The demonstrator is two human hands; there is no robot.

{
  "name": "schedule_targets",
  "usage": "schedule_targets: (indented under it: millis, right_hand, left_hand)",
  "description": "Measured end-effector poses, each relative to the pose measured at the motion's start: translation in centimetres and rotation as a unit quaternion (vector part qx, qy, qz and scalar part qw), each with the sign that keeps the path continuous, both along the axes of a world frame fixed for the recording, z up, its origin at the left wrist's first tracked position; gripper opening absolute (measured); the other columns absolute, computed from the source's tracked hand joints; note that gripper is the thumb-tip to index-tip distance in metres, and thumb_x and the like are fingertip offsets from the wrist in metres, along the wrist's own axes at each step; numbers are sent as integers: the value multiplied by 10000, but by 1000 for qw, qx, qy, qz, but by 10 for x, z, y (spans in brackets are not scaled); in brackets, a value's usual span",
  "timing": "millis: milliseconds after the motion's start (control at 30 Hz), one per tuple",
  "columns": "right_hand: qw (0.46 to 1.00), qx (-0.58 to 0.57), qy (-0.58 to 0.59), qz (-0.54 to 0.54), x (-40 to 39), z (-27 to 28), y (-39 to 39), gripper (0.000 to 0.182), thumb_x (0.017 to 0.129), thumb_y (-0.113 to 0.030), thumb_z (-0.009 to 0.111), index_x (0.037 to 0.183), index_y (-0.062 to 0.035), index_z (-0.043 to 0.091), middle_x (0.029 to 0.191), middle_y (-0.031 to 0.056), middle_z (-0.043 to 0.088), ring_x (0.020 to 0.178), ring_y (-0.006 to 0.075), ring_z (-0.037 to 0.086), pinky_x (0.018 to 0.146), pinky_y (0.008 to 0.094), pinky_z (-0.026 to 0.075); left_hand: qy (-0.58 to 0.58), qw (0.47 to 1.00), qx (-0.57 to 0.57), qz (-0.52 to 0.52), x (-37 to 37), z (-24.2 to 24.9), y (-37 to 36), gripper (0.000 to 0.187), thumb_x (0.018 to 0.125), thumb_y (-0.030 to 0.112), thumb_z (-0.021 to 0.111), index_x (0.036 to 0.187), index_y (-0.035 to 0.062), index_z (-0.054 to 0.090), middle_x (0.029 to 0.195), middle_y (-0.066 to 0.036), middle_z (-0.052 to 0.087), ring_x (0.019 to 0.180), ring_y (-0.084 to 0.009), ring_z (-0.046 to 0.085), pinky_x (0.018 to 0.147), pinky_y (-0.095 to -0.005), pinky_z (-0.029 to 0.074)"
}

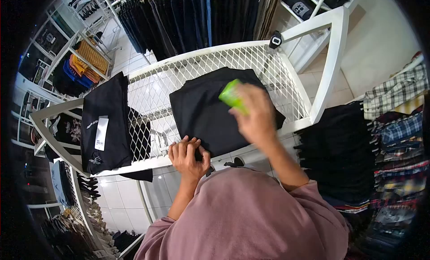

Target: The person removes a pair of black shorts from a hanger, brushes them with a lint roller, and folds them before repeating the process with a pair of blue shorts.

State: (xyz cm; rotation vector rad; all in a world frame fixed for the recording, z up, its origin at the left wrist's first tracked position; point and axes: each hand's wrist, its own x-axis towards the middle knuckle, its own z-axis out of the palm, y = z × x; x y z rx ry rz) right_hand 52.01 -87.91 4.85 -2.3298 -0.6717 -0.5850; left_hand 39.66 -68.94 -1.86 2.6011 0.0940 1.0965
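Note:
A folded black garment [206,108] lies on a white mesh rack. My right hand [256,114] is over its right part, closed around a bright green object [232,95]; motion blur hides its exact kind. At the garment's front left edge, my left hand [188,158] rests with its fingers spread and slightly bent on the cloth. Farther left on the same rack lies a stack of folded black garments [107,125], with a white tag [101,133] on top.
The white mesh rack [154,110] has raised end frames. A dark wristwatch [275,40] is fastened at its back right corner. Trousers [179,23] hang behind it. Dark garments [336,148] and checked shirts [398,134] hang on the right. Folded yellow clothes [92,56] fill a shelf at the left.

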Motion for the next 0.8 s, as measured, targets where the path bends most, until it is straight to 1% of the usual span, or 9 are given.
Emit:
schedule_targets:
  millis: [100, 167, 267, 300, 400, 500, 600, 667, 800]
  right_hand:
    - [984, -73, -11, 161, -3, -33, 23, 646, 796, -179, 832, 1400, -155, 605, 1342, 139, 572, 1212, 337, 577, 1007, 463, 449]
    - [996, -55, 36, 60, 37, -21, 3, 575, 820, -140, 801, 1360, -90, 612, 1292, 174, 603, 1190, 357, 588, 985, 504, 467]
    - [974, -107, -22, -197, 94, -23, -41, 504, 874, -93, 736, 1356, -81, 590, 1283, 181, 574, 1173, 392, 555, 975, 508, 445]
    - [976, -89, -29, -195, 93, -18, -48, 510, 884, -101, 731, 1369, -82, 575, 1284, 175, 568, 1172, 388, 554, 990, 508, 439]
    - [1000, -6, -25, -18, 32, 6, -18, 533, 851, -133, 774, 1349, -80, 591, 1293, 196, 569, 1212, 399, 561, 1033, 470, 454]
    - [969, -73, 78, 224, -30, -13, 4, 537, 773, -143, 847, 1272, -77, 658, 1332, 157, 566, 1235, 369, 569, 1029, 471, 459]
    - [995, -39, 2, 90, 29, -29, -38, 502, 807, -122, 802, 1287, -84, 659, 1272, 181, 616, 1191, 392, 582, 1004, 518, 460]
    - [978, -105, 10, -182, 57, -31, -82, 553, 845, -93, 748, 1373, -84, 582, 1289, 180, 590, 1184, 414, 561, 1036, 519, 421]
    - [974, -79, 19, -211, 63, -31, -120, 576, 857, -95, 742, 1406, -122, 572, 1291, 173, 580, 1187, 387, 565, 1007, 502, 431]
  left_hand:
    - [2, 1000, 3, -3, 0, 2, 0, 164, 716, 121, 672, 877, 110, 696, 954, -32, 714, 1005, -244, 663, 985, -471, 418]
    - [0, 1000, 5, -6, 2, 1, 1, 163, 716, 122, 671, 876, 107, 696, 955, -35, 712, 1002, -247, 663, 983, -470, 419]
    - [3, 1000, -2, -10, -2, 2, 0, 165, 726, 117, 663, 885, 88, 698, 965, -60, 712, 1006, -267, 655, 980, -464, 414]
    - [5, 1000, -6, -17, 0, 3, 0, 169, 737, 111, 656, 895, 71, 701, 973, -82, 715, 1013, -285, 649, 980, -458, 410]
    - [4, 1000, -4, -16, 0, 3, 1, 176, 737, 109, 653, 902, 68, 700, 970, -80, 713, 1013, -286, 648, 978, -458, 410]
    - [6, 1000, -4, -21, 0, 3, 1, 178, 741, 114, 654, 906, 64, 700, 960, -83, 709, 1004, -290, 646, 976, -453, 409]
    - [7, 1000, -8, -24, -1, 4, 0, 180, 745, 117, 656, 909, 58, 701, 962, -87, 705, 998, -294, 642, 979, -451, 408]
    - [14, 1000, -8, -18, -5, 4, 0, 181, 748, 118, 656, 912, 56, 702, 971, -91, 703, 999, -294, 640, 984, -452, 407]
    - [20, 999, -17, -19, -2, 3, 1, 192, 752, 117, 653, 925, 53, 707, 1004, -101, 699, 1017, -295, 632, 996, -457, 403]
